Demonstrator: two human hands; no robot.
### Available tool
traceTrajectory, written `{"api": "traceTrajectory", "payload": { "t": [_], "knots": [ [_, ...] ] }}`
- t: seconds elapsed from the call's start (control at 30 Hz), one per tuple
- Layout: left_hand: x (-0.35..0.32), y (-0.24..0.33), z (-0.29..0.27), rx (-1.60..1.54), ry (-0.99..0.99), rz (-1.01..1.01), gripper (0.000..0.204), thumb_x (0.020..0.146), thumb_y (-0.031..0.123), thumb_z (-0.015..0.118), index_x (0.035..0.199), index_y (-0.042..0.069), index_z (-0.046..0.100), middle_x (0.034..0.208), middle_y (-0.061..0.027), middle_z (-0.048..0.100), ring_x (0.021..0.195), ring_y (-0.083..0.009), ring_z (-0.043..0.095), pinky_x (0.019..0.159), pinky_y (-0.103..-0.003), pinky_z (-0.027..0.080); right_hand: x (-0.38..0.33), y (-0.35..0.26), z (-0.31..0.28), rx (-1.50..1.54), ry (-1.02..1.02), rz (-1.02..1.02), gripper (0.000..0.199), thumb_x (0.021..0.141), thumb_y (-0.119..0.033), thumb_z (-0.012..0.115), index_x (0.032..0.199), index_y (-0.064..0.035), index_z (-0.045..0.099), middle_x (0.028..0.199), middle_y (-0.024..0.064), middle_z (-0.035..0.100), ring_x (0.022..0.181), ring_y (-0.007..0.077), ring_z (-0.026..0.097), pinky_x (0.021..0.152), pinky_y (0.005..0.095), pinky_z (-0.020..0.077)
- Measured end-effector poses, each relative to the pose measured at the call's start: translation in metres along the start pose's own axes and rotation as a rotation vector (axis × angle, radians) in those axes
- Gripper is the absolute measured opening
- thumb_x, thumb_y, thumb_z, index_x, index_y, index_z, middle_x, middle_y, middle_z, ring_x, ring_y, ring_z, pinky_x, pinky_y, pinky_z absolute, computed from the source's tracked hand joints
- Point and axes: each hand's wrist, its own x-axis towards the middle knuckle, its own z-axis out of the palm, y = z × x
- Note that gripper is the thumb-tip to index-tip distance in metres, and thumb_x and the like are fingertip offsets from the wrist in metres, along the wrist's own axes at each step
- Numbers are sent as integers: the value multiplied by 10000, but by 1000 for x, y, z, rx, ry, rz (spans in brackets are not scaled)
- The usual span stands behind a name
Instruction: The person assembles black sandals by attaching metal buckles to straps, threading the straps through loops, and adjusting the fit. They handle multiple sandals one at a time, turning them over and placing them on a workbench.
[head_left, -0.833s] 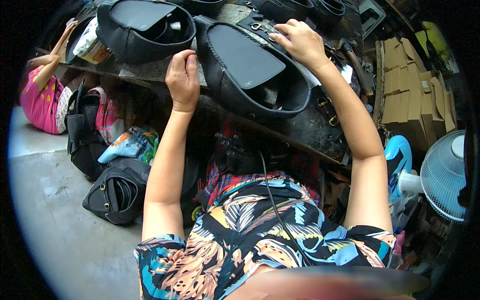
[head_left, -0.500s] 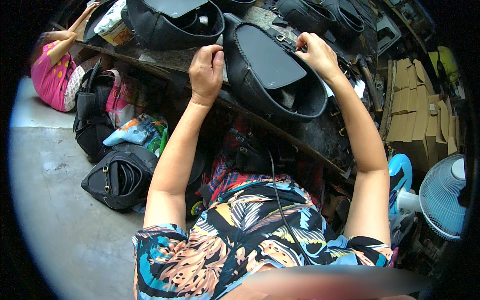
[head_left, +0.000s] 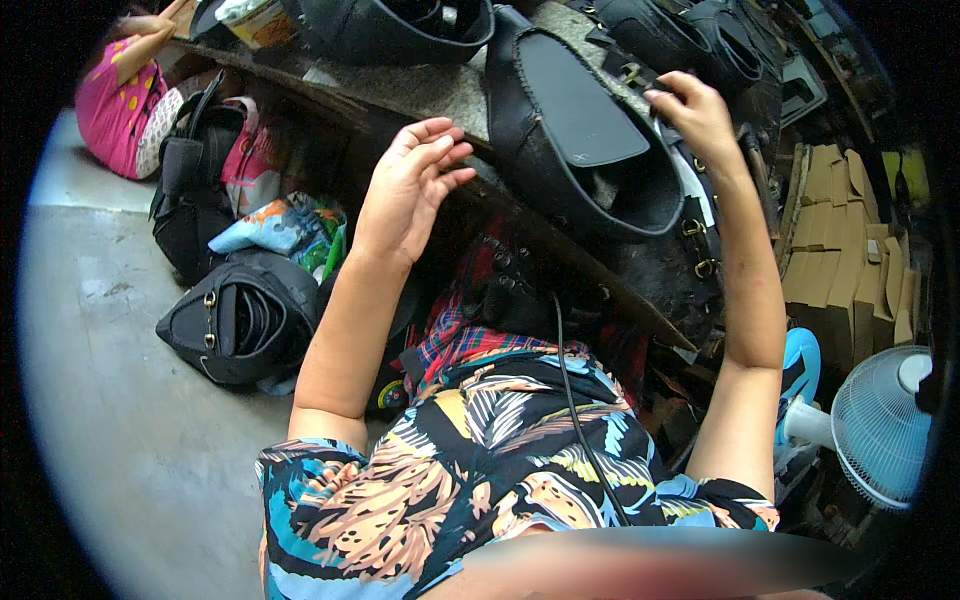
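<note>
A black leather bag (head_left: 592, 125) lies tilted on the worktable, with a smooth oval panel stitched along its edge and its open mouth toward me. My left hand (head_left: 412, 190) is raised left of the bag, palm turned inward, its fingers apart and nothing visible in them. On the far right side of the bag, my right hand (head_left: 702, 118) is closed with bent fingertips close together near a metal buckle (head_left: 632, 74) on a strap. Anything thin between those fingertips is too small to make out.
More black bags (head_left: 410, 35) stand along the back of the worktable (head_left: 350, 95). On the floor to the left sits a black bag with gold hardware (head_left: 240, 322). Flattened cardboard boxes (head_left: 835, 250) and a fan (head_left: 880, 425) are at the right. Another person (head_left: 120, 100) sits far left.
My left hand has opened from a closed grip, its fingers spreading. My right hand has moved right. The view has shifted, so the bags appear higher and farther right.
</note>
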Motion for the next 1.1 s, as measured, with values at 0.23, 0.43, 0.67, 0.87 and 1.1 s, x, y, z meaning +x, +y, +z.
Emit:
{"api": "traceTrajectory", "payload": {
  "t": [0.23, 0.43, 0.67, 0.87, 1.1],
  "knots": [
    [-16, 3, 20, 256, 10, 201, 277, 929, 74, 561, 1194, -4, 546, 1195, -133, 594, 1120, -228, 574, 968, -369, 475, -42, -71, -33, 507, -125, -89, 337, 936, -157, 640, 1223, 17, 608, 1017, 49, 663, 872, 85, 612, 762, 225, 506],
    [-10, 19, 57, 560, -157, 456, 395, 897, 84, 671, 1267, 2, 563, 1124, -63, 631, 1029, -122, 591, 929, -250, 459, -75, -98, -26, 784, -299, 54, 294, 917, -143, 648, 1170, 2, 614, 979, 16, 652, 812, 52, 576, 682, 207, 485],
    [-3, 16, 80, 368, -261, 196, 243, 908, 135, 674, 1111, 6, 641, 794, -2, 664, 666, -43, 589, 593, -176, 447, -85, -107, -22, 586, -320, -87, 328, 907, -165, 663, 1170, 6, 567, 991, 22, 623, 846, 69, 570, 710, 216, 471],
    [-13, 13, 82, 448, -314, 111, 140, 927, 160, 652, 973, 28, 670, 720, 4, 644, 583, -31, 540, 533, -164, 410, -96, -113, -17, 410, -299, -138, 221, 923, -161, 653, 1054, 11, 614, 806, 18, 610, 734, 72, 521, 657, 243, 451],
    [-20, 7, 84, 397, -309, 217, 137, 910, 101, 654, 1019, 18, 648, 832, -21, 660, 746, -65, 605, 673, -201, 476, -93, -125, -16, 490, -247, -17, 220, 924, -178, 648, 1049, 4, 638, 819, 36, 645, 754, 68, 564, 663, 243, 466]
  ]
}}
